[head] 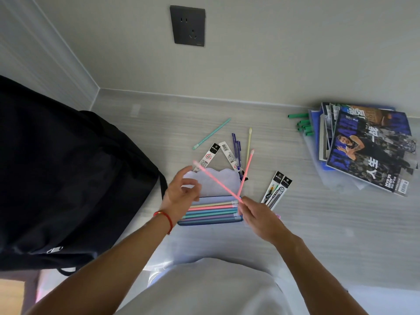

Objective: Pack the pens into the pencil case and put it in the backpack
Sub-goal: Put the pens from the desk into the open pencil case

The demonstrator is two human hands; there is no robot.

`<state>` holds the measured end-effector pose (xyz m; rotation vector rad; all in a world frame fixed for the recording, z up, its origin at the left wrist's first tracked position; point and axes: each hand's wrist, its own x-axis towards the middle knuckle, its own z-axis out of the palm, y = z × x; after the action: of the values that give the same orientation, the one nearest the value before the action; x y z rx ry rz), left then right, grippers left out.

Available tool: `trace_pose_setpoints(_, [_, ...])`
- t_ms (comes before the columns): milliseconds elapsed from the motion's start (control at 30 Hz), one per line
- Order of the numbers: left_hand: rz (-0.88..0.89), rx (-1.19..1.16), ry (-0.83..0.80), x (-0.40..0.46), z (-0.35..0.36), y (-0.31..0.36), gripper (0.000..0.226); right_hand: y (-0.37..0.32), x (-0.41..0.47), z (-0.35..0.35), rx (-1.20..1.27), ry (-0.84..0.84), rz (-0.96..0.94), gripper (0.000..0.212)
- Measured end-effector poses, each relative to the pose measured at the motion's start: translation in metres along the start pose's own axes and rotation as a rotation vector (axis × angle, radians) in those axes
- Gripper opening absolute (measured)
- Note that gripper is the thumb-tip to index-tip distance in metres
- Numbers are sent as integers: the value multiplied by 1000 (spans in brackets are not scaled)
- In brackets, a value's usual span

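Observation:
An open blue pencil case lies on the desk with its pale flap up; several pastel pens lie side by side in it. My right hand pinches two pink pens that cross in an X over the case. My left hand hovers over the case's left end, fingers curled near the tip of one pink pen, holding nothing. Loose on the desk beyond the case: a teal pen, a yellow pen, purple pens. The black backpack stands at the left.
Packaged refills lie behind the case and to its right. A stack of magazines with green markers beside it sits at the back right. The wall with a dark socket closes the desk's far side.

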<state>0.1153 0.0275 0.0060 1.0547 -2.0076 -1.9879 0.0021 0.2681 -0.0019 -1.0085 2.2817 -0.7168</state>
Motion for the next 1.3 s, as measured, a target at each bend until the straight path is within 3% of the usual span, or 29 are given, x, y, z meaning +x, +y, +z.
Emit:
trace_pose_setpoints(100, [44, 101, 18, 0, -20, -6, 54, 3, 3, -1, -235, -87, -32, 19])
trace_pose_setpoints(267, [231, 680, -139, -7, -41, -22, 20, 0, 15, -9, -382, -205, -18, 21])
trace_pose_setpoints(333, [319, 807, -169, -10, -41, -28, 14, -2, 20, -8, -383, -179, -14, 22])
trace_pose_setpoints(433, [458, 994, -90, -11, -34, -36, 11, -3, 23, -5, -341, -66, 36, 24])
trace_pose_setpoints(667, [417, 1109, -170, -5, -23, -48, 15, -3, 25, 7, -199, 88, 174, 19])
trace_pose_setpoints(800, [418, 1154, -173, -7, -23, -48, 19, -6, 32, 5, -65, 212, 448, 17])
trace_pose_setpoints(967, [365, 1235, -203, -6, -20, -46, 25, -11, 70, -4, 57, 188, 765, 40])
trace_pose_setpoints(1100, [362, 1237, -218, -7, -21, -46, 38, -10, 87, -8, 159, 123, 779, 29])
trace_pose_setpoints(1300, [402, 1224, -223, -6, -24, -46, 33, -4, 69, -12, 213, 285, 747, 31])
